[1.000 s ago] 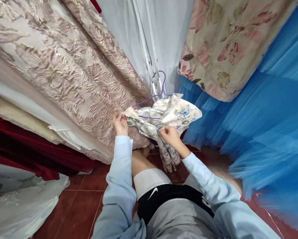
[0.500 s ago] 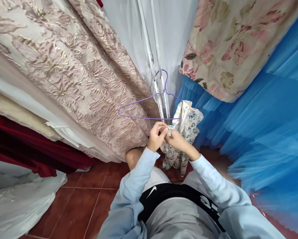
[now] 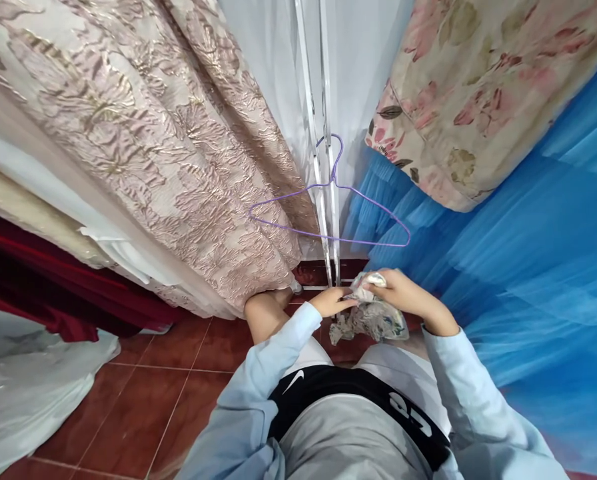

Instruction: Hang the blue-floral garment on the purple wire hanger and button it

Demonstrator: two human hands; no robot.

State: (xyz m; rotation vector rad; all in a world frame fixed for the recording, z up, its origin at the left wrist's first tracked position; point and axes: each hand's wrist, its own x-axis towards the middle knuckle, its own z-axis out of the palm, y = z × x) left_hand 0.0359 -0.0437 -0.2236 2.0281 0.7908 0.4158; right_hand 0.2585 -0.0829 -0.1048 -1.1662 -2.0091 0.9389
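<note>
A crumpled floral garment (image 3: pixel 378 319), pale with small dark and blue patterns, hangs between my hands above the floor. My right hand (image 3: pixel 403 291) is closed round a bunched upper part of it. On its left side, my left hand (image 3: pixel 332 301) pinches an edge of the cloth. The garment's lower folds are blurred and bunched up. Above my hands, apart from them, a purple wire hanger (image 3: pixel 332 183) hangs by its hook at the white metal posts (image 3: pixel 323 200), with nothing on it.
A pink brocade dress (image 3: pixel 178 133) hangs on the left beside cream, white and dark red garments (image 3: pixel 38 267). To the right are a floral fabric (image 3: pixel 458 107) and blue tulle (image 3: pixel 528 233). Red floor tiles (image 3: pixel 148 400) lie below. White cloth stands behind the posts.
The floral garment has come off the right end of the hanger and dropped lower, bunched in my hands. My right hand has moved right and down; the hanger now swings bare.
</note>
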